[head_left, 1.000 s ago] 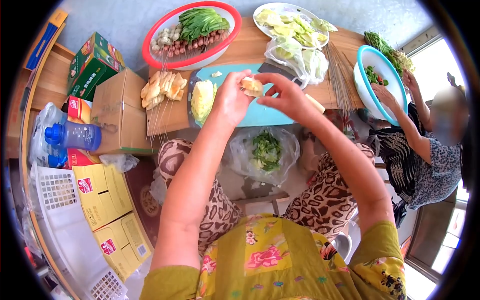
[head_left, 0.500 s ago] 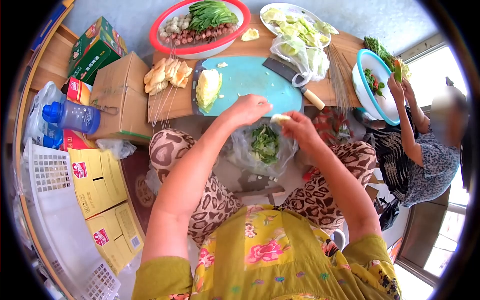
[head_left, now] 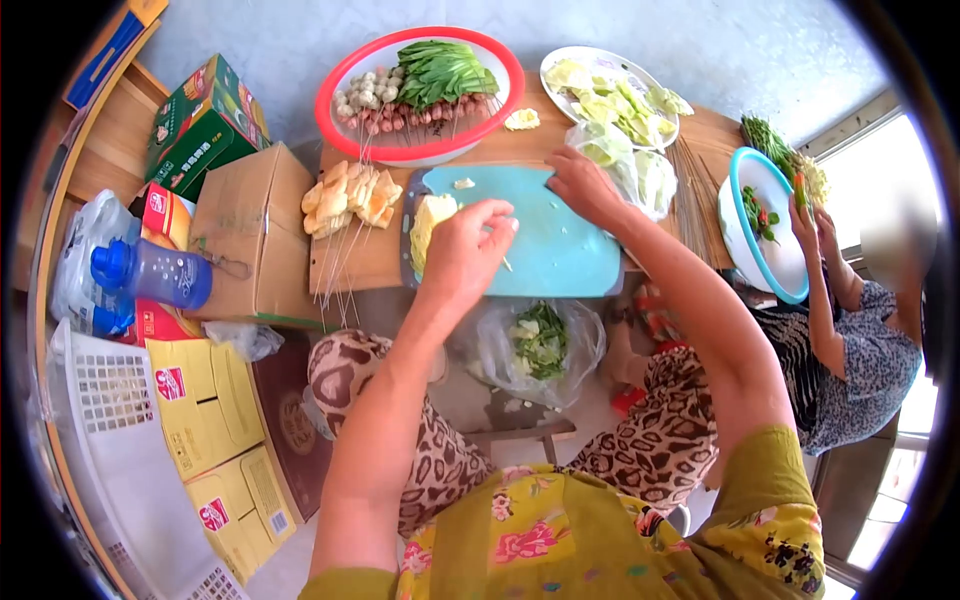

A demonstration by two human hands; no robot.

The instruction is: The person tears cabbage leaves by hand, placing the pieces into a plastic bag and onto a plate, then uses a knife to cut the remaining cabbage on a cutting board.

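My left hand (head_left: pixel 470 245) is over the left part of the blue cutting board (head_left: pixel 560 270), right beside the cut cabbage (head_left: pixel 432 232) and partly covering it. Its fingers curl loosely, apart, with nothing visible in them. My right hand (head_left: pixel 585 185) reaches to the board's upper right edge, fingers stretched out, by a plastic bag of pale leaves (head_left: pixel 652 185). That hand and forearm cover the place where the knife lay, so the knife is hidden. Small pale scraps lie on the board. Below its front edge a clear plastic bag (head_left: pixel 585 345) holds green leaf trimmings (head_left: pixel 540 340).
Behind the board stand a red-rimmed basin (head_left: pixel 325 110) of skewered food and greens, and a plate of leaves (head_left: pixel 600 65). Skewered bread-like slices (head_left: pixel 350 200) lie left. At right, another person's hands (head_left: pixel 815 235) hold vegetables above a blue-rimmed basin (head_left: pixel 735 200). Cartons (head_left: pixel 255 230) stand left.
My right hand has moved up from the trimmings bag to the board's far edge; the pale piece it pinched is no longer visible. My left hand has shifted left to the cabbage.
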